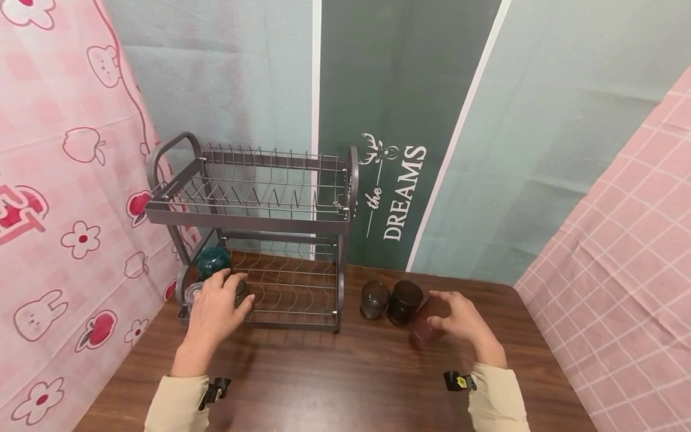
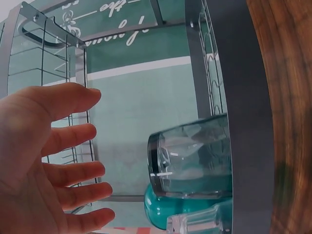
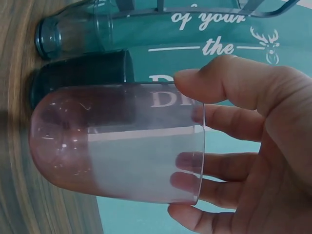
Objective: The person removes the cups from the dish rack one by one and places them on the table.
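Observation:
My right hand (image 1: 461, 318) holds a pink, round-bottomed drinking glass (image 3: 112, 141) near its rim, with the thumb on one side and fingers behind it. The glass is upright at the table top, beside a dark glass (image 1: 405, 303) and a smoky grey glass (image 1: 374, 300). Over the lower tier of the dish rack (image 1: 248, 224), my left hand (image 1: 216, 306) spreads its fingers and holds nothing. Just beyond those fingers an upside-down grey-tinted glass (image 2: 195, 161) sits in the rack. A teal glass (image 1: 213, 262) and a clear glass (image 2: 195, 220) are close to it.
The two-tier rack stands at the back left of the wooden table (image 1: 324, 372), its upper tier (image 1: 259, 186) overhanging the lower one. Behind is a green printed cloth (image 1: 405, 90). Pink cloths hang at the left (image 1: 81, 180) and right (image 1: 621, 270).

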`<move>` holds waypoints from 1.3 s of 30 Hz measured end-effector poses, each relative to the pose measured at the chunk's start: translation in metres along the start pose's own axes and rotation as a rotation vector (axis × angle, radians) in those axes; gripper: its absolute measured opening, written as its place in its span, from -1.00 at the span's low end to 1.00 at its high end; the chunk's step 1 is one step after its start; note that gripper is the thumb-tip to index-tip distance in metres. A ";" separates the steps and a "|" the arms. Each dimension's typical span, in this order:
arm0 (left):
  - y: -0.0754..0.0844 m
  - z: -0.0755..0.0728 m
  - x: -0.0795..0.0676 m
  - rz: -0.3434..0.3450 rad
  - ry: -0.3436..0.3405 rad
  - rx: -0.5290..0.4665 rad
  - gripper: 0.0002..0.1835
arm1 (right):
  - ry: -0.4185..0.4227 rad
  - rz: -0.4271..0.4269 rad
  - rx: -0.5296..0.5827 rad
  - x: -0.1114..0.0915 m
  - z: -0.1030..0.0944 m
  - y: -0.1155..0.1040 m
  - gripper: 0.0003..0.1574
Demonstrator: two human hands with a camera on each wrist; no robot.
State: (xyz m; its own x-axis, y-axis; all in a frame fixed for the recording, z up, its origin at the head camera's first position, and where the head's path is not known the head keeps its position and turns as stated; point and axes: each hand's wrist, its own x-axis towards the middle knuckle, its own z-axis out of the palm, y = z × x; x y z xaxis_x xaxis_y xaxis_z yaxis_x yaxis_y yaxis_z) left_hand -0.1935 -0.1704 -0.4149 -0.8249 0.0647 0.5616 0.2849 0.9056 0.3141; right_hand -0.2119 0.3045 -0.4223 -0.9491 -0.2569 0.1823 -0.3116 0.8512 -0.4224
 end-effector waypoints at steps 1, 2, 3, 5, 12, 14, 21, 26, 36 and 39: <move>-0.001 0.000 0.000 -0.003 0.000 0.000 -0.52 | -0.001 0.003 -0.002 0.001 0.000 0.002 -0.32; -0.003 0.000 0.001 -0.005 0.000 0.000 -0.52 | 0.001 0.004 -0.007 0.001 0.001 0.003 -0.32; -0.004 0.000 0.001 -0.008 -0.001 0.002 -0.52 | 0.003 0.006 -0.009 0.002 0.001 0.005 -0.32; -0.007 0.001 0.003 -0.021 -0.013 0.004 -0.50 | 0.008 0.011 -0.012 0.003 0.002 0.007 -0.32; -0.018 0.001 0.006 -0.070 -0.108 0.010 -0.44 | 0.012 0.027 -0.019 0.010 0.006 0.016 -0.33; -0.020 0.002 0.008 -0.077 -0.122 0.001 -0.43 | 0.011 0.037 -0.019 0.011 0.008 0.018 -0.33; -0.025 0.005 0.012 -0.090 -0.150 -0.012 -0.40 | 0.014 0.061 -0.023 0.017 0.015 0.027 -0.31; -0.025 0.007 0.012 -0.106 -0.181 -0.008 -0.38 | 0.010 0.094 -0.007 0.020 0.019 0.033 -0.30; -0.024 0.009 0.014 -0.132 -0.223 -0.026 -0.38 | 0.015 0.141 0.030 0.028 0.029 0.041 -0.29; -0.025 0.011 0.014 -0.128 -0.223 -0.023 -0.40 | 0.015 0.147 0.034 0.031 0.031 0.042 -0.29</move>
State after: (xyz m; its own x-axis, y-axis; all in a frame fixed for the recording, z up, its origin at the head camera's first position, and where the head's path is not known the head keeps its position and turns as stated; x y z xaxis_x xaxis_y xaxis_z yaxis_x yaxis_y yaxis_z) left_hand -0.2176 -0.1877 -0.4229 -0.9416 0.0435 0.3339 0.1803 0.9027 0.3907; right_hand -0.2556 0.3184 -0.4624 -0.9838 -0.1238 0.1297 -0.1713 0.8628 -0.4757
